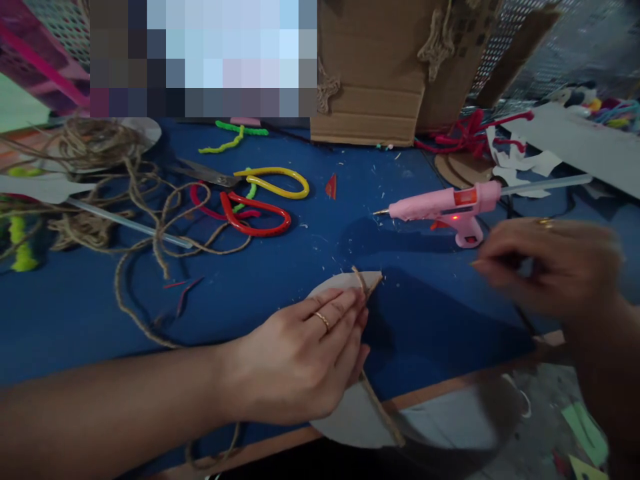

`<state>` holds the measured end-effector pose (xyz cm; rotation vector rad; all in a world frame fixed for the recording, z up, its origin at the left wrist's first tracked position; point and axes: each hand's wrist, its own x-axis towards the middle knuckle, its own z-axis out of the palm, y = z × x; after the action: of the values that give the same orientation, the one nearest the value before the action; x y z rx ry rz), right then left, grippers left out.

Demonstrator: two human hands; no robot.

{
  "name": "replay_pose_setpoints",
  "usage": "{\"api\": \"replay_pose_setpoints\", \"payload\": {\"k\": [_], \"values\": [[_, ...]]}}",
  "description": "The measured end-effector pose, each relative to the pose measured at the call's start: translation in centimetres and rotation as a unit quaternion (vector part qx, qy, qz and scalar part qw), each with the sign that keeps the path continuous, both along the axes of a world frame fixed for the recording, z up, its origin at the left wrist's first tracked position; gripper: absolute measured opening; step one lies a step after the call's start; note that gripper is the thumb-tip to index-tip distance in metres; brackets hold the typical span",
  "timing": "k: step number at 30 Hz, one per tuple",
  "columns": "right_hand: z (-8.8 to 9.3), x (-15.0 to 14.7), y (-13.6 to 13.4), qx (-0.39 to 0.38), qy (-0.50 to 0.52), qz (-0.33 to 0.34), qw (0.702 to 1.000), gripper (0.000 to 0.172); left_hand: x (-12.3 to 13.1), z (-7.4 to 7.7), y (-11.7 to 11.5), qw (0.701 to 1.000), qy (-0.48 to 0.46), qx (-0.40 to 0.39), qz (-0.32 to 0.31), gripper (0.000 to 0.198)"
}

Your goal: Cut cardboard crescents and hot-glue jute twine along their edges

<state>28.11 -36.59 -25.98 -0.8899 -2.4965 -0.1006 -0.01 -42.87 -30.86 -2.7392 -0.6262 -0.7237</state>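
Left hand (295,357): fingers together and nearly flat, gold-ringed, pressing down on a pale grey semicircular card piece (345,420), nothing gripped; brown jute twine (383,407) runs across the card beneath the fingers. Right hand (545,267): blurred, fingers curled in a loose pinch, near the card but apart from it; any contents cannot be told. Pink hot-glue gun (435,210) with clear glue stick (545,185) lies beyond the right hand; yellow-handled steel scissors (270,183) lie beyond the left, on a blue tabletop (240,320).
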Motion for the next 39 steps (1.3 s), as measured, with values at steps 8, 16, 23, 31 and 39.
{"api": "replay_pose_setpoints", "payload": {"k": [8,16,23,31,39], "values": [[-1.2,-7.7,2.9,-0.092,-0.144,0.158,0.973,0.02,0.0,-0.1,0.2,1.0,-0.009,-0.01,-0.007,0.023],[-2.0,-7.0,3.7,-0.135,-0.139,0.171,0.966,0.016,-0.1,0.0,0.3,1.0,-0.004,-0.018,-0.011,0.024],[-2.1,-6.8,4.1,-0.149,-0.113,0.184,0.965,0.013,0.0,0.1,0.2,1.0,-0.002,-0.023,-0.016,0.024],[-1.9,-7.9,4.0,-0.117,-0.173,0.198,0.958,0.013,-0.1,0.1,0.2,1.0,-0.002,-0.027,-0.014,0.023],[-1.8,-7.2,3.8,-0.114,-0.17,0.182,0.962,0.014,0.0,0.2,0.4,1.0,-0.002,-0.026,-0.015,0.022]]}}
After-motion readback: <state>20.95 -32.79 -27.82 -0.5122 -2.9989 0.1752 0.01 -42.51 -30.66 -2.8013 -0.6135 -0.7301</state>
